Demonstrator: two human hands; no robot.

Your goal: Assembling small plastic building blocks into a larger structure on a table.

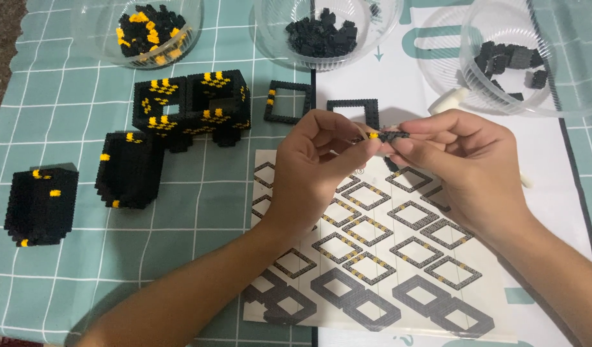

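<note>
- Tiny black-and-yellow brick strip (386, 135) pinched between left hand (315, 167) and right hand (463, 160), both gripping.
- Three clear plastic bowls (90, 38) at twelve o'clock.
- Two flat black square frames (288, 101) beside them.

block towers (132, 168) crowd the left; bowls (325, 29) line the far edge.

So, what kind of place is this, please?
Probably a home hobby table, not a workshop. A checked green tablecloth covers it, clear plastic bowls hold tiny black bricks, and a printed instruction sheet lies under the left hand and right hand, which pinch a small brick strip.
</note>
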